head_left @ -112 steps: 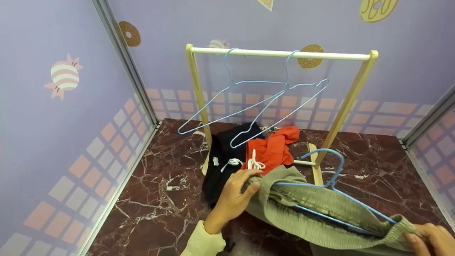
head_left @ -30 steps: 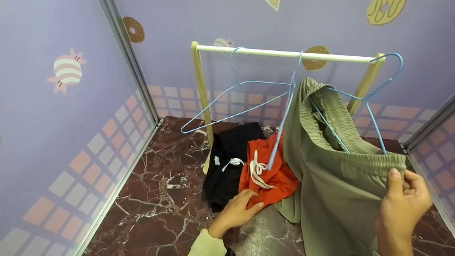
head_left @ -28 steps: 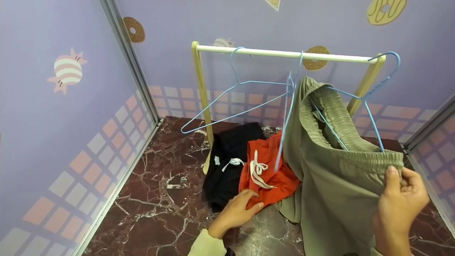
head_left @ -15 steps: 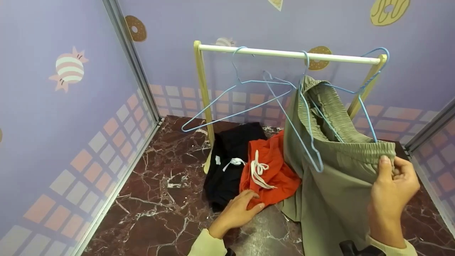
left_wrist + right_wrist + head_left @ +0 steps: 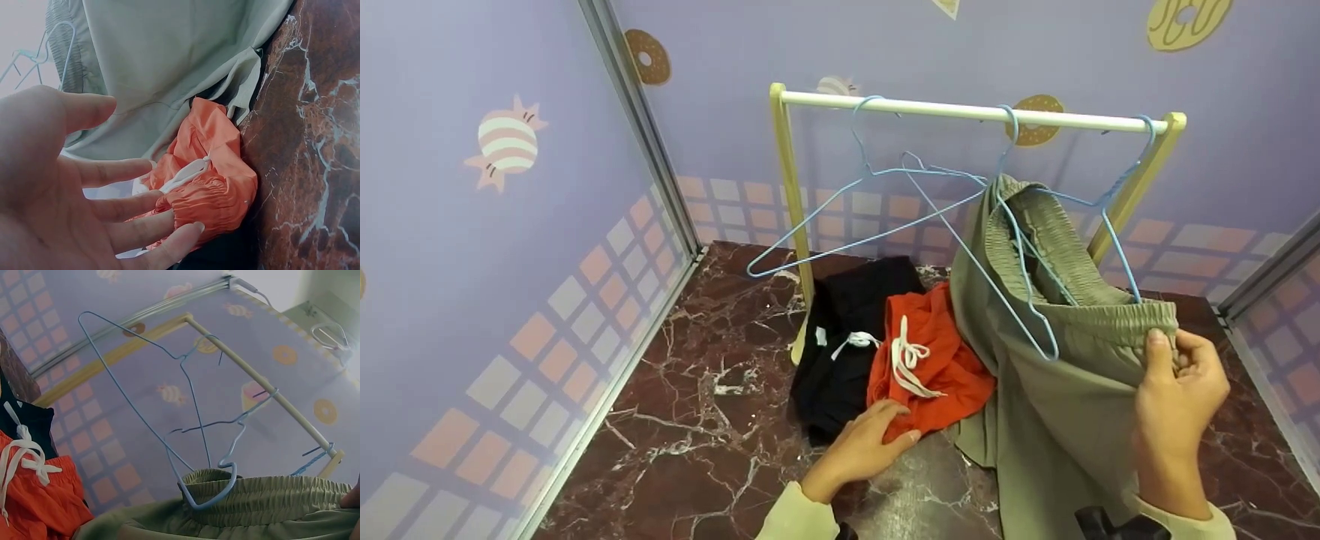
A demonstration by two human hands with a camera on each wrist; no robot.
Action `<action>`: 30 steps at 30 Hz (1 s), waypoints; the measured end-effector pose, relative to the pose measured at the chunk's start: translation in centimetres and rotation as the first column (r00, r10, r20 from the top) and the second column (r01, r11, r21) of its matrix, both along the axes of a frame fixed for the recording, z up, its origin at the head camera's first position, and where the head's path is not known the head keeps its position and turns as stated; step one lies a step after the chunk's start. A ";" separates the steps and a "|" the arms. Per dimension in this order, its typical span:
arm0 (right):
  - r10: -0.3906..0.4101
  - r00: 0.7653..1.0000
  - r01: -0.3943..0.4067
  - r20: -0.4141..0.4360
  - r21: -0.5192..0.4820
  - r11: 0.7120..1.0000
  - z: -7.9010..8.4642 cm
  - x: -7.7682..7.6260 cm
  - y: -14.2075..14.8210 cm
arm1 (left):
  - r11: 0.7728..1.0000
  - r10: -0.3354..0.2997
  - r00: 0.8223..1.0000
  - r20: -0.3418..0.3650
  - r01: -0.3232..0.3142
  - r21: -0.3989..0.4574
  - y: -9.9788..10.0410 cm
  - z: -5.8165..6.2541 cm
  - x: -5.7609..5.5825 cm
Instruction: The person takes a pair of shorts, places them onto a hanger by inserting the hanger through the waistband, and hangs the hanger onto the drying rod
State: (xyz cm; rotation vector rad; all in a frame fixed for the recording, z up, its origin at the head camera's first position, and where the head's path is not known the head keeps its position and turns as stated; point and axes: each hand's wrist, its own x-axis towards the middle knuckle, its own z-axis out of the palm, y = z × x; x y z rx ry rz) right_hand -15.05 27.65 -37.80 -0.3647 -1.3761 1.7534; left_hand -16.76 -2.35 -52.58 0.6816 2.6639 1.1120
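My right hand (image 5: 1181, 397) pinches the waistband of the olive-green pants (image 5: 1072, 375) at its right end, thumb in front. A blue hanger (image 5: 1121, 240) sits inside that waistband, and its hook is over the white rail (image 5: 930, 108) near the right post. My left hand (image 5: 864, 446) is spread with fingers loosely extended at the near edge of the red shorts (image 5: 922, 352); whether it touches them I cannot tell. In the left wrist view, nothing lies in the palm. The lower part of the pants runs out of view.
Two bare blue hangers, a left one (image 5: 810, 217) and a middle one (image 5: 1046, 330), hang from the rail; the middle one overlaps the pants. Black shorts (image 5: 832, 382) lie on the dark marble-patterned floor (image 5: 682, 450) beside the red shorts. Patterned walls enclose the rack.
My right hand has raised the pants from low in front and brought them left, and the hanger's hook now rests on the rail. The middle hanger has swung round. My left hand let go of the waistband.
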 end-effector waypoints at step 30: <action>0.041 0.896 -0.015 -0.443 0.064 0.998 0.4 5.1 -2.8 | 0.956 0.044 0.999 -0.014 -0.038 0.291 0.9 1.8 0.8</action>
